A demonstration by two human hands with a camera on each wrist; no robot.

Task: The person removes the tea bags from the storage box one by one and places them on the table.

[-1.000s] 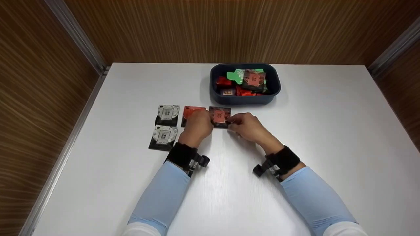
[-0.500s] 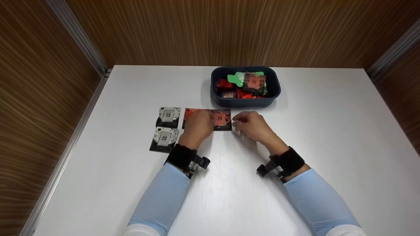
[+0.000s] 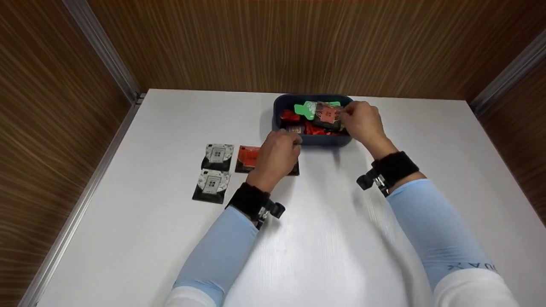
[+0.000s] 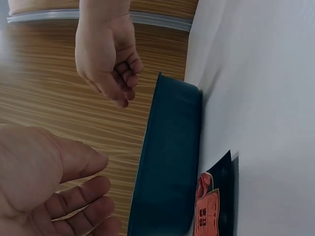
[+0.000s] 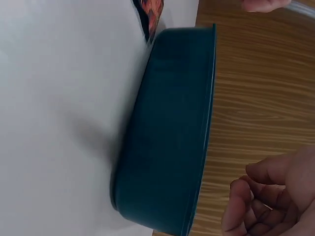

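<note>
Your right hand (image 3: 362, 121) has left the dark red packet (image 3: 294, 169) mid-frame on the table (image 3: 128, 238), and now pinches another packet (image 3: 327, 115) in the blue bin (image 3: 279, 121) at upper centre; your left hand (image 3: 277, 155) hovers, fingers relaxed, over the placed one.

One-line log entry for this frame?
right hand: over blue bin, at dark packet | left hand: open, above table packets | grasp: unclear

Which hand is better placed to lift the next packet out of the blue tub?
The right hand, probably. It is over the tub, fingers at the dark packet with the red label on top. The left hand sits lower, over the packets laid out on the table.
</note>
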